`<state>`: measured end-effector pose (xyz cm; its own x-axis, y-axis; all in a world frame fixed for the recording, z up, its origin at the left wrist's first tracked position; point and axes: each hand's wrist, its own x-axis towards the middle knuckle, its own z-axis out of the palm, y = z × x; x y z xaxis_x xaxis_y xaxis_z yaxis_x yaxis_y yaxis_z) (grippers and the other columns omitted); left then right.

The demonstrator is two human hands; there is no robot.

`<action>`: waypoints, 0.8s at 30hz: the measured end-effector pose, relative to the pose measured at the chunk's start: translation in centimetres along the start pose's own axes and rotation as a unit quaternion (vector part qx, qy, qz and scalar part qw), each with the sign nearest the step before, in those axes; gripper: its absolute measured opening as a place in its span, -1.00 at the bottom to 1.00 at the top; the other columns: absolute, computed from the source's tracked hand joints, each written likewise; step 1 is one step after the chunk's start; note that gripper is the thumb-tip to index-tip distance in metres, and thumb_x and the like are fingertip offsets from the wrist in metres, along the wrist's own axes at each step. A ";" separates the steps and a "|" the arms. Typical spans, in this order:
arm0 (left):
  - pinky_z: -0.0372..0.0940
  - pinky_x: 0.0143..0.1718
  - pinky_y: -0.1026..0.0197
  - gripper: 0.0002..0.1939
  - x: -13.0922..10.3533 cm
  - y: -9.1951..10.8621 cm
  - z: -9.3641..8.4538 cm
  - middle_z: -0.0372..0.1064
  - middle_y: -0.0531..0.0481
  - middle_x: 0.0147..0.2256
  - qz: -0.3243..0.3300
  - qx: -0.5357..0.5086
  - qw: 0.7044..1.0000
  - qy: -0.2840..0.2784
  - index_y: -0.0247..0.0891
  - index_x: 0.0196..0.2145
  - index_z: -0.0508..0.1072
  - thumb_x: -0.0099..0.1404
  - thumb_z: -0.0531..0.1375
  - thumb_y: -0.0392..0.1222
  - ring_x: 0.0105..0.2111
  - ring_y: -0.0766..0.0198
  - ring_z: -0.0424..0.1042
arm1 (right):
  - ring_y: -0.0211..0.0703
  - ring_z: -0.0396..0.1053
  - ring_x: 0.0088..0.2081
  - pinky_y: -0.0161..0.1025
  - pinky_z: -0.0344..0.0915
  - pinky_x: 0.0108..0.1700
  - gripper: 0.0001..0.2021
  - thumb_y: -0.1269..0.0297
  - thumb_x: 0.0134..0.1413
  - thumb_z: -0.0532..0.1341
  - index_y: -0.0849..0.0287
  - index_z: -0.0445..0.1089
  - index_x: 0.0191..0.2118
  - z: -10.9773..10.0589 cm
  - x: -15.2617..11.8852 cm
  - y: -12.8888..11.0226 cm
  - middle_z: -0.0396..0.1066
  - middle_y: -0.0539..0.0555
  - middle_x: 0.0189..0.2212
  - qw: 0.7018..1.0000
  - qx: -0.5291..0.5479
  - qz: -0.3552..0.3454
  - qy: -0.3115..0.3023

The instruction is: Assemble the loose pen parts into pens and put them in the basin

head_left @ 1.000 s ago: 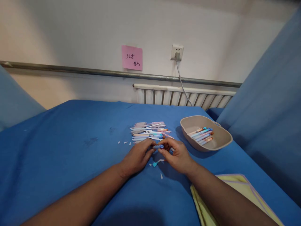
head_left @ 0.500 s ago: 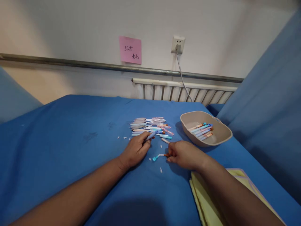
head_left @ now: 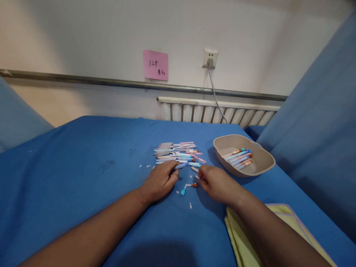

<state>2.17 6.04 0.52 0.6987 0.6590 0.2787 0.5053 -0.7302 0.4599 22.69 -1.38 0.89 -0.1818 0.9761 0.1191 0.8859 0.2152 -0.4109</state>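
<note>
Fingers (head_left: 170, 164) snug around blue barrel (head_left: 183, 165), left hand (head_left: 159, 181)

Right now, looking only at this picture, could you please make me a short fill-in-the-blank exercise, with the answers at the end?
1. The ____ hand holds a blue pen part.
2. In the picture, the basin stands to the ____ of the pen pile.
3. The note on the wall is ____.
4. The cloth, partly hidden by the right forearm, is ____.

Missing words: left; right; pink; yellow.
</note>
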 end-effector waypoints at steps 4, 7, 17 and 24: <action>0.21 -0.30 0.18 -0.78 0.2 -0.2 -0.1 0.38 -0.05 -0.34 -0.004 0.031 1.000 -0.002 -0.25 -0.26 0.36 0.28 -0.05 -0.21 -0.33 0.17 0.33 | -0.28 0.30 -0.51 -0.36 0.18 -0.49 -0.93 0.31 0.10 0.11 0.16 0.30 -0.33 0.3 1.0 1.2 0.35 -0.02 -0.47 0.974 0.213 0.011 0.081; 0.20 -0.31 0.18 -0.80 0.3 -0.2 -0.1 0.38 -0.06 -0.34 0.001 0.050 0.999 -0.011 -0.25 -0.28 0.37 0.26 -0.03 -0.22 -0.34 0.17 0.33 | -0.32 0.25 -0.57 -0.38 0.17 -0.55 -0.88 0.24 0.13 0.09 0.14 0.29 -0.27 0.6 1.2 1.4 0.31 -0.07 -0.52 0.951 0.301 0.014 0.066; 0.19 -0.29 0.17 -0.76 0.1 0.1 0.1 0.39 -0.09 -0.30 0.023 0.098 0.994 -0.041 -0.27 -0.21 0.37 0.30 -0.04 -0.20 -0.31 0.15 0.35 | -0.22 0.34 -0.29 -0.28 0.25 -0.23 -0.88 0.43 0.14 0.10 0.16 0.37 -0.26 -0.1 0.8 0.3 0.39 0.05 -0.34 0.977 0.154 -0.107 0.102; 0.19 -0.28 0.17 -0.76 0.1 0.0 0.2 0.40 -0.09 -0.29 0.032 0.132 0.989 -0.055 -0.27 -0.20 0.37 0.32 -0.05 -0.17 -0.29 0.14 0.35 | -0.20 0.31 -0.25 -0.26 0.25 -0.18 -0.81 0.46 0.17 0.06 0.18 0.38 -0.16 -0.4 0.5 0.3 0.34 0.09 -0.31 0.986 0.063 -0.125 0.090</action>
<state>2.36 6.07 0.44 0.7771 0.5967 0.2001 0.5627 -0.8012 0.2037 23.02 -0.89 1.22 -0.2996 0.8732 0.3844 0.7607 0.4618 -0.4562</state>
